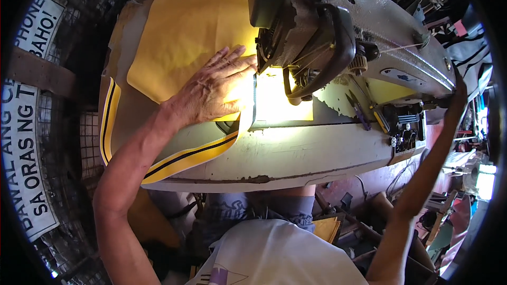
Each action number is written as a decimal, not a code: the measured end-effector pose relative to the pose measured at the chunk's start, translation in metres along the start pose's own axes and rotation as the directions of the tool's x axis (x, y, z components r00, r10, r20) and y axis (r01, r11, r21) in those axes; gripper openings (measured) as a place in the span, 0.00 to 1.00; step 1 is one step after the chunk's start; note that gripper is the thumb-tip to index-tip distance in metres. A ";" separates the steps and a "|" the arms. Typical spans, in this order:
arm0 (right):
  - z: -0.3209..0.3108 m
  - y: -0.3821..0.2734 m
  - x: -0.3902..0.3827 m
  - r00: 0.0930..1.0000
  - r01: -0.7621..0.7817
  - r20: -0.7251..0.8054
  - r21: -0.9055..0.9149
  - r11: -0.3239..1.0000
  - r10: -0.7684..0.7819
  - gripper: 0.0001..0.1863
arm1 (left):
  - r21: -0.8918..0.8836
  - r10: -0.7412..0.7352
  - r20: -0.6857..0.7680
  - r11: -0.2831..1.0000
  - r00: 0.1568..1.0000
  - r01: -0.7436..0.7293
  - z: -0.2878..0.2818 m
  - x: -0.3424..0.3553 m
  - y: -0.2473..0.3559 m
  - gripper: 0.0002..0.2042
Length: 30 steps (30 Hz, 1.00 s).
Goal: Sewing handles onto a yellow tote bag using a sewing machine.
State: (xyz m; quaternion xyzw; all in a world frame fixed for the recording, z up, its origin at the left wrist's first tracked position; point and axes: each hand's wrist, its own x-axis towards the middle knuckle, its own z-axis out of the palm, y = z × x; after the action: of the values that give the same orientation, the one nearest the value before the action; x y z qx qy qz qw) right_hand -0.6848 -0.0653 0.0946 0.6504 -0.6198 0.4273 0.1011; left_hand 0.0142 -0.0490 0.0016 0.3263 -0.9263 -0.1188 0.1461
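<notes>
A grey industrial sewing machine (364, 26) stands on a worn pale table (296, 155). A sheet of yellow fabric (190, 26) lies flat under the machine's head. My left hand (214, 89) presses palm down on the fabric, fingers spread, just left of the presser foot (293, 87). A yellow strap with black stripes (179, 161) runs from under that hand along the table's near edge and round its left end. My right arm reaches up past the table's right end; the right hand (458, 92) sits behind the machine's right end, mostly hidden.
A small lamp lights the fabric at the needle. Scissors or snips (362, 113) lie on the machine bed. White signs hang on wire mesh at the left. Cluttered tools and boxes fill the floor at the lower right.
</notes>
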 end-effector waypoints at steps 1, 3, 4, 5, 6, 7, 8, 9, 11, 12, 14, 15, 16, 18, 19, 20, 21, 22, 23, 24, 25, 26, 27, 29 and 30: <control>-0.016 0.053 -0.030 0.984 -0.062 -0.172 -0.120 0.991 0.041 0.23 | -0.016 0.023 -0.015 1.000 1.000 -0.023 0.001 0.004 0.000 0.29; -0.028 0.111 -0.085 0.879 -0.199 -0.475 -0.271 0.942 0.049 0.21 | -0.043 0.057 -0.052 0.997 0.997 -0.059 0.006 0.013 0.001 0.29; -0.001 0.105 -0.105 0.939 -0.146 -0.338 -0.239 0.960 0.058 0.21 | -0.021 0.030 -0.030 0.999 0.999 -0.031 0.001 0.008 0.002 0.29; 0.030 0.080 -0.129 0.980 -0.091 -0.194 -0.201 0.975 0.051 0.21 | 0.010 -0.009 0.007 1.000 1.000 0.009 -0.004 0.000 0.003 0.30; 0.040 0.042 -0.124 0.982 -0.036 -0.186 0.009 0.999 0.037 0.22 | 0.028 -0.034 0.037 0.999 0.999 0.033 -0.005 -0.004 0.001 0.31; 0.029 0.007 -0.110 0.982 0.023 -0.186 0.203 0.979 0.015 0.23 | 0.027 -0.034 0.040 0.999 0.999 0.033 -0.008 -0.005 0.000 0.31; 0.002 0.009 -0.102 0.985 0.035 -0.166 -0.081 0.996 -0.048 0.27 | 0.094 -0.055 0.095 0.995 0.994 0.046 -0.009 0.002 -0.005 0.33; 0.001 -0.027 -0.085 0.975 -0.134 -0.186 -0.040 0.990 0.125 0.25 | 0.183 -0.108 0.158 0.980 0.981 0.079 -0.016 0.002 -0.013 0.34; 0.027 -0.118 -0.078 0.884 -0.407 -0.293 -0.095 0.908 0.365 0.21 | 0.285 -0.248 0.015 0.929 0.969 0.234 -0.015 -0.014 -0.043 0.35; 0.042 -0.156 -0.085 0.884 -0.406 -0.286 -0.079 0.911 0.369 0.21 | 0.282 -0.291 0.002 0.918 0.957 0.278 -0.020 -0.029 -0.051 0.35; 0.047 -0.223 -0.110 0.920 -0.096 -0.367 0.137 0.986 0.141 0.20 | 0.300 -0.341 -0.004 0.896 0.940 0.326 -0.029 -0.041 -0.039 0.35; 0.048 -0.243 -0.132 0.972 -0.007 -0.236 0.073 0.997 0.024 0.20 | 0.318 -0.388 0.014 0.876 0.922 0.363 -0.033 -0.043 -0.018 0.36; 0.056 -0.271 -0.158 0.992 -0.127 0.037 0.079 0.989 0.125 0.21 | 0.346 -0.443 0.032 0.846 0.896 0.406 -0.036 -0.051 0.005 0.37; 0.086 -0.337 -0.166 0.895 0.178 0.381 0.173 0.969 -0.232 0.16 | 0.429 -0.585 0.089 0.753 0.806 0.499 -0.039 -0.072 0.056 0.41; 0.103 -0.362 -0.161 0.844 0.241 0.428 0.238 0.941 -0.324 0.13 | 0.441 -0.549 0.100 0.772 0.830 0.458 -0.037 -0.083 0.072 0.41; 0.129 -0.369 -0.163 0.813 0.184 0.461 0.375 0.909 -0.355 0.11 | 0.466 -0.532 0.111 0.774 0.840 0.429 -0.036 -0.097 0.086 0.42; 0.148 -0.371 -0.160 0.801 0.157 0.484 0.398 0.904 -0.352 0.09 | 0.458 -0.501 0.095 0.789 0.860 0.409 -0.034 -0.097 0.099 0.40; 0.167 -0.368 -0.158 0.814 0.220 0.456 0.332 0.917 -0.360 0.08 | 0.418 -0.510 0.114 0.803 0.852 0.425 -0.033 -0.089 0.105 0.38; 0.183 -0.370 -0.152 0.758 0.217 0.579 0.212 0.953 -0.301 0.09 | 0.382 -0.527 0.133 0.809 0.839 0.447 -0.032 -0.083 0.110 0.36; 0.197 -0.372 -0.147 0.691 0.229 0.687 0.090 0.969 -0.227 0.09 | 0.385 -0.529 0.132 0.807 0.838 0.448 -0.029 -0.076 0.111 0.36; 0.215 -0.368 -0.149 0.691 0.228 0.686 0.092 0.969 -0.228 0.09 | 0.341 -0.449 0.056 0.848 0.892 0.405 -0.025 -0.065 0.104 0.32; 0.235 -0.362 -0.154 0.781 0.100 0.551 0.354 0.930 -0.294 0.09 | 0.302 -0.363 -0.026 0.885 0.931 0.354 -0.022 -0.055 0.096 0.29; 0.250 -0.357 -0.156 0.862 0.002 0.404 0.601 0.800 -0.305 0.10 | 0.301 -0.365 -0.025 0.885 0.931 0.355 -0.017 -0.044 0.083 0.29; 0.256 -0.358 -0.153 0.827 -0.106 0.456 0.702 0.705 -0.330 0.11 | 0.261 -0.031 -0.158 0.963 0.987 0.072 -0.008 -0.028 0.060 0.25; 0.258 -0.359 -0.154 0.838 -0.169 0.461 0.728 0.664 -0.292 0.11 | 0.262 -0.035 -0.154 0.962 0.987 0.074 -0.004 -0.028 0.058 0.25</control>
State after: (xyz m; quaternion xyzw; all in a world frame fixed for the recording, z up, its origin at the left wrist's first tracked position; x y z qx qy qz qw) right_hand -0.2326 -0.0489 -0.0256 0.7480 -0.3686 0.4365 -0.3377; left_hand 0.0037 0.0123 0.0178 0.3763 -0.9111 0.0275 0.1657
